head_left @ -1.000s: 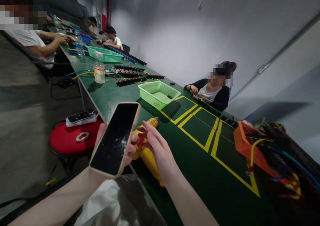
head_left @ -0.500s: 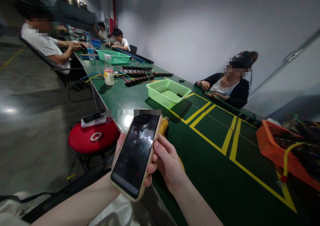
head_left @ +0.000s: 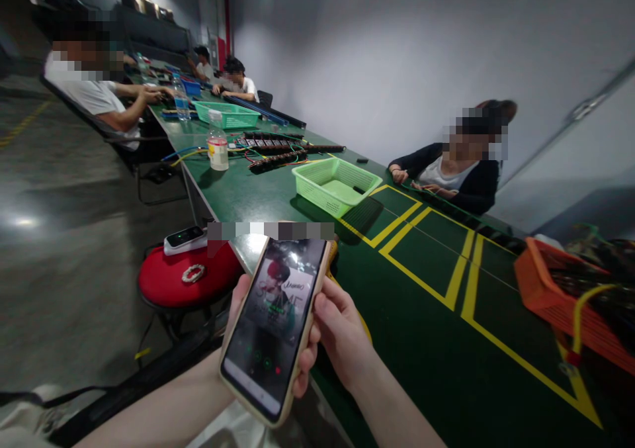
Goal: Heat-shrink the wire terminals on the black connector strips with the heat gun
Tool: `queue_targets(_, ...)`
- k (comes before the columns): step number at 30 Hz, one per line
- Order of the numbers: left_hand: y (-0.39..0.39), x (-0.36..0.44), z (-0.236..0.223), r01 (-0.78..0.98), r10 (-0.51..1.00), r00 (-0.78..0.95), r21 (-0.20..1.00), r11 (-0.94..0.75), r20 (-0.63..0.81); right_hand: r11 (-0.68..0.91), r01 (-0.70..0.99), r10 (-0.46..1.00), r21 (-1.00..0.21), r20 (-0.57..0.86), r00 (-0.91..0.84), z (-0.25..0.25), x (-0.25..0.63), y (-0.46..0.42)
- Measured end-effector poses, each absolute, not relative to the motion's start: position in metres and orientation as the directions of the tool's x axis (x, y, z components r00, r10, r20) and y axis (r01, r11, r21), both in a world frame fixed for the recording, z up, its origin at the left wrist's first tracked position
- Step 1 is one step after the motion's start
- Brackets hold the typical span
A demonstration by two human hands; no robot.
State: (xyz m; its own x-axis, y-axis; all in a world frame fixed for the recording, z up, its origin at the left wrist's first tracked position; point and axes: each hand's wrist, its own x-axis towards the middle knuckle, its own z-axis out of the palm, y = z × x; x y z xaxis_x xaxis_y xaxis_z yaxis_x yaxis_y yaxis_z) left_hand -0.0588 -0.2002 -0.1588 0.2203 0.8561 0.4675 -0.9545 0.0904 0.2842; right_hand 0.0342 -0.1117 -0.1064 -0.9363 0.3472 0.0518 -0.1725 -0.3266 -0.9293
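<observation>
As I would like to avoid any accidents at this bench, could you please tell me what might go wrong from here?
The phone, held up in the left hand, could slip and drop. The yellow tool lies largely hidden behind the phone and right hand, so it might be knocked unseen. The small device rests on a white block on the red stool, and could slide off if the stool is bumped.
</observation>
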Motion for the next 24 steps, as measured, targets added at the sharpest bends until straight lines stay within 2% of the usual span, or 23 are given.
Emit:
queue_targets(8, -0.200, -0.058, -0.165, -0.960, 0.838, 0.240, 0.248, 0.131, 0.490, -0.328, -0.187, 0.396, -0.926, 0.045, -0.917, -0.112, 0.037, -0.116)
queue_targets(13, -0.202, -0.057, -0.163, -0.953, 0.857, 0.251, 0.270, 0.138, 0.449, -0.322, -0.212, 0.429, -0.923, 0.057, -0.901, -0.122, 0.033, -0.108)
queue_targets(18, -0.204, -0.055, -0.156, -0.974, 0.826, 0.209, 0.183, 0.131, 0.523, -0.307, -0.224, 0.455, -0.925, 0.064, -0.888, -0.127, 0.032, -0.104)
queue_targets(24, -0.203, -0.056, -0.164, -0.972, 0.796, 0.210, 0.207, 0.109, 0.567, -0.307, -0.191, 0.411, -0.932, 0.051, -0.910, -0.123, 0.032, -0.110)
